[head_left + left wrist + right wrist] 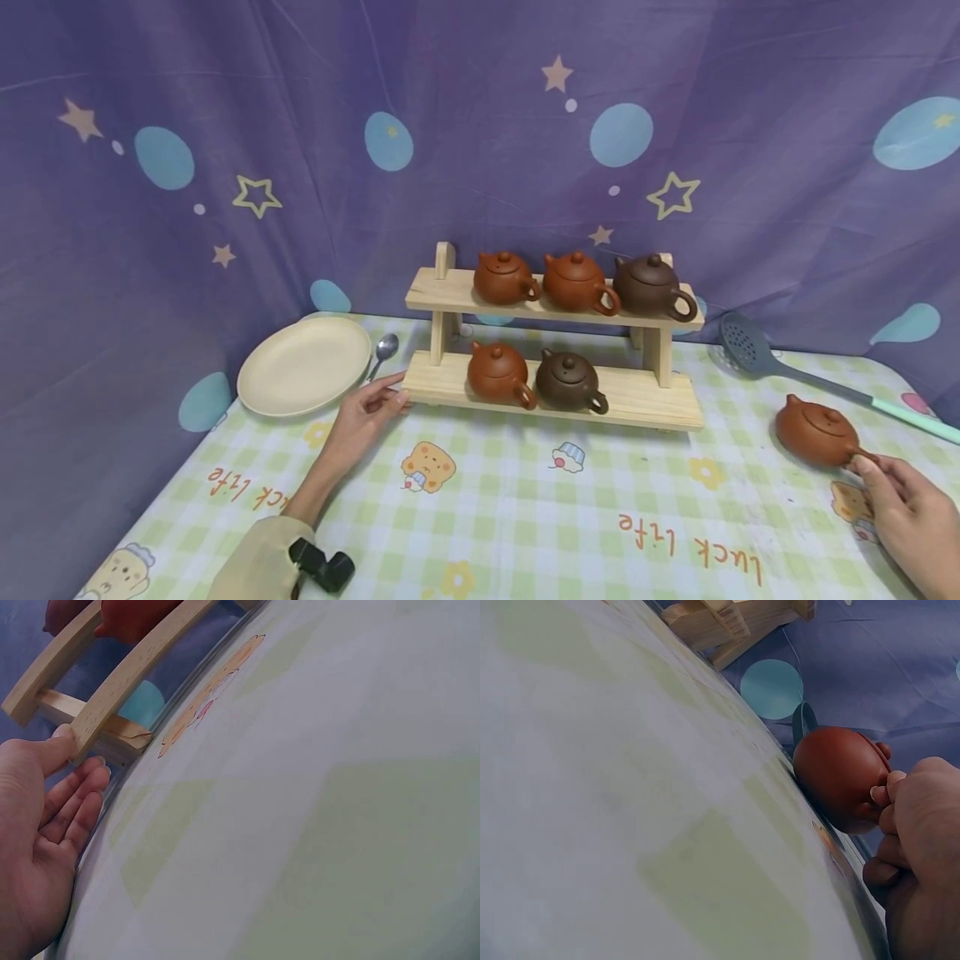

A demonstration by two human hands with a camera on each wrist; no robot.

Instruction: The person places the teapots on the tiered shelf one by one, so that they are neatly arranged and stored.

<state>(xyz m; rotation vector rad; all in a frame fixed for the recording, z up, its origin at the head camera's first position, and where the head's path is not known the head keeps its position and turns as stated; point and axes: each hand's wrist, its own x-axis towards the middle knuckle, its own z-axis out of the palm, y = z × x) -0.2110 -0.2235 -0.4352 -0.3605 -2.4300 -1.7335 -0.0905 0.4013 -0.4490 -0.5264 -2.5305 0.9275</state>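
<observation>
My left hand (360, 427) grips the left end of a two-tier wooden shelf (648, 398). In the left wrist view the thumb lies on the board's end and the other fingers curl beneath it. Off to the right, my right hand (911, 512) pinches the handle of a reddish-brown clay teapot (813, 433), its spout pointing away. The right wrist view shows this teapot (836, 776) low over the tablecloth. On the upper tier stand two reddish teapots (501, 282) and a dark brown one (647, 287); the lower tier bears one reddish teapot (497, 375) and one dark teapot (567, 383).
A cream plate (303, 367) lies left of the shelf, with a metal spoon (386, 348) between them. Behind the held teapot is a slotted spatula (750, 346) with a mint handle. A checked tablecloth (540, 517) covers the table, and a purple curtain (465, 67) hangs behind.
</observation>
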